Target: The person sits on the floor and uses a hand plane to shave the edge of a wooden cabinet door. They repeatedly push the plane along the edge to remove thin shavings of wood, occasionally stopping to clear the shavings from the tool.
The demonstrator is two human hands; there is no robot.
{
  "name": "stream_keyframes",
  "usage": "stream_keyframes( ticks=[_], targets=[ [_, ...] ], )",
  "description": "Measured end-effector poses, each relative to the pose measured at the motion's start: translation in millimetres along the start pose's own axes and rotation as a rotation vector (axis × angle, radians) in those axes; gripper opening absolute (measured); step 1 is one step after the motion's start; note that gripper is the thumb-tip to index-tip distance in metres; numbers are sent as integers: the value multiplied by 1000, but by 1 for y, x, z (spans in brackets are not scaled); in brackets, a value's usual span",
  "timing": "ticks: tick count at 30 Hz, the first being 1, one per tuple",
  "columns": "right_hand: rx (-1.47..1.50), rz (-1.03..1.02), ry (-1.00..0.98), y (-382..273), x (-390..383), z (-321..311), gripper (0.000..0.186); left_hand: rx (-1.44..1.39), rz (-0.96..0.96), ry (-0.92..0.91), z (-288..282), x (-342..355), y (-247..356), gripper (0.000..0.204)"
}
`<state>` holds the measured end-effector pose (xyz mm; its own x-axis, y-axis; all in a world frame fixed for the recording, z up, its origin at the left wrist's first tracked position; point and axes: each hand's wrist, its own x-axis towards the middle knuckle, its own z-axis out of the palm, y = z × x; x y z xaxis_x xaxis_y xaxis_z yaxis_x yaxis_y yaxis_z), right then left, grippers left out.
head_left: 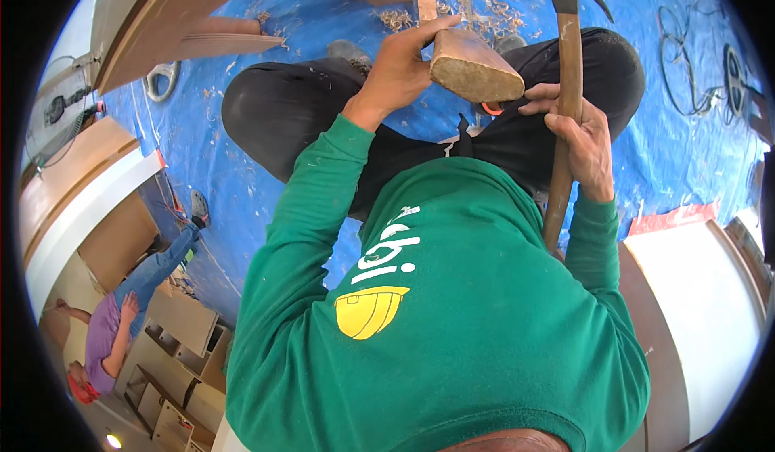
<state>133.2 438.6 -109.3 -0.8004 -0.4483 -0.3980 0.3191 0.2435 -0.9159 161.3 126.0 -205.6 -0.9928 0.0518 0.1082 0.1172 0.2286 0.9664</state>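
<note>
My left hand (398,73) grips a worn wooden block (472,69) with a rough end, raised above my crossed legs. My right hand (583,137) holds a claw hammer (570,64) upright by its wooden handle, head at the top, with some fingers reaching toward the block's right end; I cannot tell if they touch it. Pale wood shavings (492,0) lie on the blue tarp beyond the block. A small orange object shows partly behind the block.
Wooden panels (161,12) stand at upper left on the blue tarp (202,250). Cables and a dark tool (731,81) lie at the right. A white board (686,290) is at lower right. Another person (111,335) in purple is at lower left among cabinet parts.
</note>
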Motion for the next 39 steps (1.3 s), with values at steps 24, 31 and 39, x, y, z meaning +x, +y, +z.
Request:
stream_keyframes(
  ticks=[24,31,39],
  targets=[
    [-525,515,593,465,46,-170,38,-83,-596,-23,3,17,-7,50],
    [-500,768,539,475,46,-128,39,-211,-873,18,5,-1,-24,49],
    [42,284,806,385,101,-207,46,-526,-957,-121,30,64,15,54]
  ],
)
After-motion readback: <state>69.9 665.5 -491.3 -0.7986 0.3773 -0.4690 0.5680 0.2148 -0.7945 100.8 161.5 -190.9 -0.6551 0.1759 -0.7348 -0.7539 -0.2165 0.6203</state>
